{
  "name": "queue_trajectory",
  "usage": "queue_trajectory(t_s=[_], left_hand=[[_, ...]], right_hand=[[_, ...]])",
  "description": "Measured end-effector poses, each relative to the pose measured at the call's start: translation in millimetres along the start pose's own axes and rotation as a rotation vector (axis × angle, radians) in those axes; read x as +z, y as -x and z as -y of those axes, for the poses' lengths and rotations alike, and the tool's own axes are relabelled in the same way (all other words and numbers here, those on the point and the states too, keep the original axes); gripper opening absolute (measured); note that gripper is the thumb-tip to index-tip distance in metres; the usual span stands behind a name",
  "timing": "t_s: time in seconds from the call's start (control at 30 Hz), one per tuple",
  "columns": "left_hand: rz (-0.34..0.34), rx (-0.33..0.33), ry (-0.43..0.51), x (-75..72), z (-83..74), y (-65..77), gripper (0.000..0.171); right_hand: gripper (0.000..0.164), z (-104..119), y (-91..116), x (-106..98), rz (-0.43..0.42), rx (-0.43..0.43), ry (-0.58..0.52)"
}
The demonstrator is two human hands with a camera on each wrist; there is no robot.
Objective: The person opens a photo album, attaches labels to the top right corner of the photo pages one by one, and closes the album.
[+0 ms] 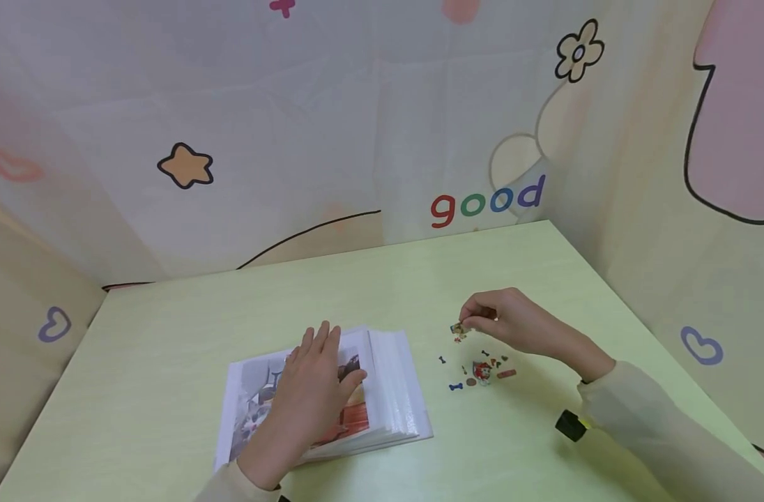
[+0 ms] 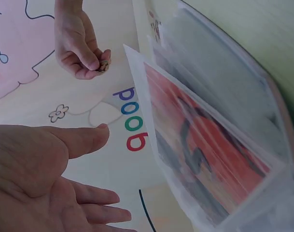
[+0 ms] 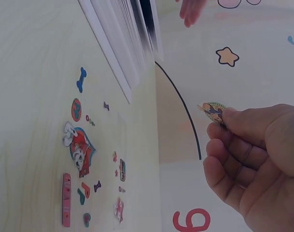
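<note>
An album (image 1: 394, 401) of clear sleeves lies open on the table, with a printed picture (image 1: 355, 411) on its left side. Over that picture is my left hand (image 1: 313, 387), its fingers straight and the thumb spread; it holds nothing in the left wrist view (image 2: 35, 169). My right hand (image 1: 516, 322) is raised to the right of the album. Between thumb and index finger it pinches a small colourful sticker (image 3: 214, 111) with a cartoon figure. Beneath it lie several stickers, among them a red-and-white cartoon dog (image 1: 482, 372), a blue bone (image 1: 455, 386) and a pink strip (image 1: 507, 374).
The pale green table (image 1: 162, 348) meets printed cloth walls at the back and both sides. The back wall (image 1: 281, 153) bears a star and the word "good". A black object (image 1: 570, 425) sits at my right sleeve.
</note>
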State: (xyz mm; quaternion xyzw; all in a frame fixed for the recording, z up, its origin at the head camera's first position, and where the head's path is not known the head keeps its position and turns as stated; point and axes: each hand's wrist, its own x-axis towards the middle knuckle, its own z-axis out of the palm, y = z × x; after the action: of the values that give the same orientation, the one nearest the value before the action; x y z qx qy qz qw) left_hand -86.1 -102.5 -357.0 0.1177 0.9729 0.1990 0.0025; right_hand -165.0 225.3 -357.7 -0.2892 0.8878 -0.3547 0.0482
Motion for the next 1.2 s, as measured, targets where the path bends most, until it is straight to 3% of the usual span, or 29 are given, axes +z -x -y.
queue_trajectory(t_s=[0.5,0.77,1.2], left_hand=[[0.056,-0.015,-0.050,10.3,20.2,12.8,0.075],[0.088,0.049,-0.014,23.1,23.3,12.6,0.076],[0.129,0.075,0.011,33.2,19.0,10.4,0.073]], right_hand=[[0.005,6,-16,11,0.060,-0.007,-0.059],[0.005,8,-25,16,0.069,-0.019,-0.036],[0.007,19,-41,26,0.113,-0.047,-0.062]])
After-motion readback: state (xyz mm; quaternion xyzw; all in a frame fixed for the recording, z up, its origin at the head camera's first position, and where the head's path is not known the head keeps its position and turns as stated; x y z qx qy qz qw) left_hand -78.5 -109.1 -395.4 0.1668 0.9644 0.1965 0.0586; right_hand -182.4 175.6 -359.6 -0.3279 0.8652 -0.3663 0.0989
